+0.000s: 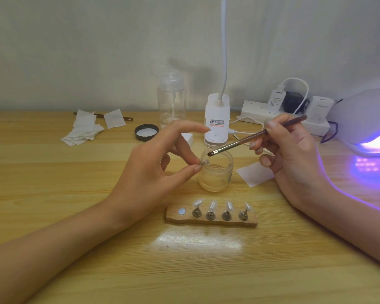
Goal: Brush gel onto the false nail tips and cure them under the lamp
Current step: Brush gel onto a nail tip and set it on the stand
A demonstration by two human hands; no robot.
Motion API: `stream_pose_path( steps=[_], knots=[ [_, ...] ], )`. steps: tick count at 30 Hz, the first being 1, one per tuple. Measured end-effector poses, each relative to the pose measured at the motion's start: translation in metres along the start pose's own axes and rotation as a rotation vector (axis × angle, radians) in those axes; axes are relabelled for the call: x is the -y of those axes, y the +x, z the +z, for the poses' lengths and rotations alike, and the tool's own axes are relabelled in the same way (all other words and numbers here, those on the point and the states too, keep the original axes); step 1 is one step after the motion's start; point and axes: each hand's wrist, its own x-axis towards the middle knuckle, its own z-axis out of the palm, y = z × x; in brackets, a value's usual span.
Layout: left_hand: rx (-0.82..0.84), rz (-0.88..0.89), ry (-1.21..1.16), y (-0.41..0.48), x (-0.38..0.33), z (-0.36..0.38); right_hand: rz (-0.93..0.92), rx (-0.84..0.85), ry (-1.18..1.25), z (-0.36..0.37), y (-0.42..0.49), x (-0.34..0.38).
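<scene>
At frame centre I am pinching a small clear false nail tip on its metal stand (pixel 203 162) between left hand (pixel 154 163) thumb and middle finger, over the round frosted glass gel jar (pixel 215 174). My right hand (pixel 294 154) is gripping a thin brown brush (pixel 257 135), bristles just above the tip. The white curing lamp (pixel 364 119) is glowing violet, cut off at the right edge. I cannot make out any gel on the tip.

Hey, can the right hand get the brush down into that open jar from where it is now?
Probably yes. The right hand holds the brush with its tip at the open jar mouth; the lid lies apart, and nothing covers the opening.
</scene>
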Motion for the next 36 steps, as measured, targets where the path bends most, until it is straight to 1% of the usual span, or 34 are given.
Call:
stream_pose_path(
  steps=[3,7,10,13,16,18,21,24,27,29,32,34,36],
  knots=[
    [-0.002,0.006,0.008,0.0,0.0008,0.0,0.015,0.043,-0.009,0.0013,0.0,-0.0007],
    [-0.003,0.007,0.01,-0.0001,0.0015,0.0003,0.061,-0.024,-0.016,0.0005,0.0016,-0.0012],
    [-0.004,0.013,0.013,0.0,0.0012,0.0005,0.027,0.003,0.035,0.0008,0.0024,-0.0016],
    [-0.006,0.017,0.012,-0.0001,0.0009,0.0004,0.033,0.035,0.021,0.0012,0.0022,-0.003],
    [-0.008,0.018,0.018,0.0001,0.0006,0.0005,0.061,-0.008,-0.012,0.0006,0.0023,-0.0033],
    [-0.009,0.021,0.024,0.0003,0.0001,0.0006,0.041,-0.022,0.006,0.0005,0.0026,-0.0028],
    [-0.008,0.024,0.026,0.0002,-0.0004,0.0003,-0.001,0.023,0.047,0.002,0.0026,-0.0021],
    [-0.01,0.022,0.029,0.0003,-0.0002,0.0006,0.036,0.045,0.011,0.0031,0.0024,-0.0023],
    [-0.012,0.018,0.033,0.0,-0.0001,0.0008,0.059,0.003,-0.028,0.0018,0.003,-0.0029],
    [-0.012,0.019,0.034,-0.0003,-0.0002,0.0006,0.043,-0.008,-0.011,0.0013,0.0032,-0.0028],
    [-0.012,0.021,0.029,-0.0001,-0.0003,0.0005,0.017,0.022,0.04,0.0017,0.0033,-0.0022],
    [-0.013,0.02,0.027,0.0001,-0.0001,0.0007,0.041,0.033,0.022,0.0023,0.0034,-0.0026],
    [-0.015,0.02,0.028,0.0002,0.0003,0.0008,0.072,0.009,-0.01,0.0017,0.0037,-0.0037]
  ],
)
